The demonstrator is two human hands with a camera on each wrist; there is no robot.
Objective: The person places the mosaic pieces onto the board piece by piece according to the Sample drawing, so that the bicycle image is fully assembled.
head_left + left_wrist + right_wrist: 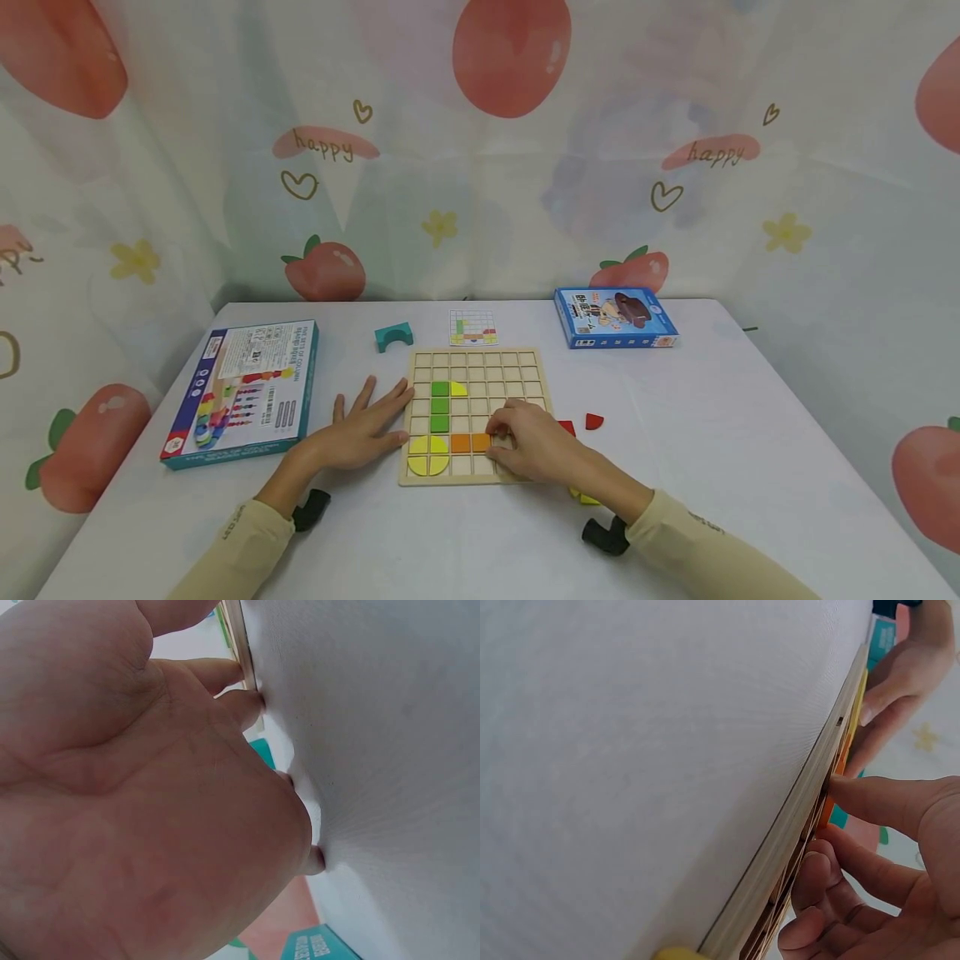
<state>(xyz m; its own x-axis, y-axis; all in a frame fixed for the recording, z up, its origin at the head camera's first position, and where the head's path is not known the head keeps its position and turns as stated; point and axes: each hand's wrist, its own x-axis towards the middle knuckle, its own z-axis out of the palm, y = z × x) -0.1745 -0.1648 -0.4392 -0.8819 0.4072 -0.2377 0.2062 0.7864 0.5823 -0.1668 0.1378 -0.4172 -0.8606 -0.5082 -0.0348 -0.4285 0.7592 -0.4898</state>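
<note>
Orange tile (pixel 481 442) lies leftward of the nearer right hand (pixel 534 442), pinched between thumb and index finger; left hand (pixel 365 429), fingers spread, touches the left edge of the board (pixel 457 481).

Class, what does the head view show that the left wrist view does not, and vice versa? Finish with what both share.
Only the head view shows the right hand, pinching an orange tile, plus loose red pieces and "happy" lettering.
Only the left wrist view shows the palm of the left hand; the head view has its back.
Both show the left hand and, in part from the wrist, the wooden grid board and the teal-edged box.
</note>
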